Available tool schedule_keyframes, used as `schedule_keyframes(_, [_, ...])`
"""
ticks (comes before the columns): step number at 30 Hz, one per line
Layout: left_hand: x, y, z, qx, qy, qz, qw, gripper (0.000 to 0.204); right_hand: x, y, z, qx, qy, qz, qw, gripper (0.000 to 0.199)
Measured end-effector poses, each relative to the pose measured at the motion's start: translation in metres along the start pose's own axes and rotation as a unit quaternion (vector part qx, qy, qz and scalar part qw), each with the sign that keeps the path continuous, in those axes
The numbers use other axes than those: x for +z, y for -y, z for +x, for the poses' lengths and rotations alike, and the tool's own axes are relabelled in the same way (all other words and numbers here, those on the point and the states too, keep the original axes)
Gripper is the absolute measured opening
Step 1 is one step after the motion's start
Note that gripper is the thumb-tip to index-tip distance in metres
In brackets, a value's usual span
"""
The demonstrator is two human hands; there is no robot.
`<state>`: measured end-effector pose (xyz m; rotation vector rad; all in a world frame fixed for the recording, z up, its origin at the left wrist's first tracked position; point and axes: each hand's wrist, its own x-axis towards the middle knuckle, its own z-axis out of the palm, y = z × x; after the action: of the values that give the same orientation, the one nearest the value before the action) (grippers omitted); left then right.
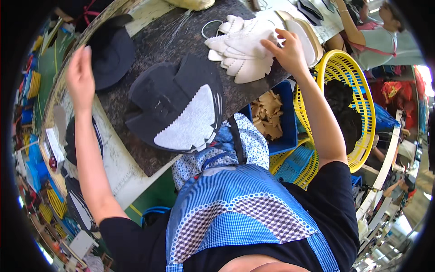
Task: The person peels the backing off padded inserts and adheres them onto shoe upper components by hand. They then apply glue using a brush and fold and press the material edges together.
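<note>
Between the left hand [80, 77] and the right hand [288, 52], the dark work surface [149, 45] is largely taken up by a stack of dark cut pieces [174, 106]. A bare strip is left just above that stack. Under the right hand, room is blocked by a pile of white cut pieces [242, 47]. Right of it, passage is hemmed by a yellow basket [333, 72].

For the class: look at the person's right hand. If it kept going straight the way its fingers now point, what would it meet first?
The right hand already rests on the stack of white cut pieces, fingers pointing left across it. Going on, it would meet more of that stack first, then probably the wire ring; depth is unclear.
</note>
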<state>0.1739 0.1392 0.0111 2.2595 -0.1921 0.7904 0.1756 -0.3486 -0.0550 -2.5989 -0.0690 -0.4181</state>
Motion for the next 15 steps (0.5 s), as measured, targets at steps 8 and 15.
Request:
schedule_keyframes(8, [0.002, -0.152, -0.144, 0.250, 0.337, 0.076, 0.905, 0.034, 0.001, -0.005, 0.020, 0.117, 0.084, 0.074, 0.987, 0.076])
schedule_keyframes(15, [0.005, -0.157, -0.130, 0.161, 0.348, 0.013, 0.924, 0.034, -0.007, -0.025, 0.022, 0.182, 0.147, 0.263, 0.936, 0.036])
